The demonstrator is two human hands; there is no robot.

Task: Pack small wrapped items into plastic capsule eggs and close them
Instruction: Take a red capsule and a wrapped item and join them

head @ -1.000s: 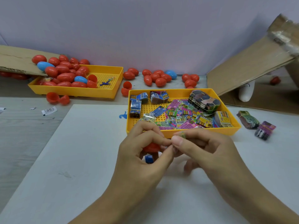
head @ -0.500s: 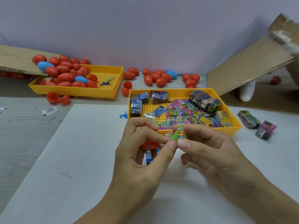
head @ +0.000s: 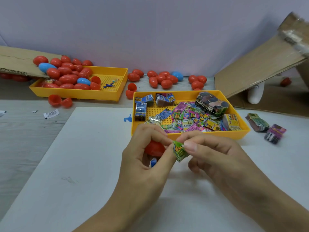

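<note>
My left hand (head: 143, 158) cups one smooth red egg half (head: 154, 149) while pinching, together with my right hand (head: 215, 156), one crinkly green foil packet (head: 179, 150) above the white desk (head: 83, 164). Beyond, two perforated yellow plastic trays: the nearer tray (head: 189, 135) holds glossy packets, the farther tray (head: 80, 95) rounded eggs.

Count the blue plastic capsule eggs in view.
3. One blue plastic capsule egg tops the pile's left end, one lies in the left yellow plastic tray, one by the wall. Others may be buried.
</note>
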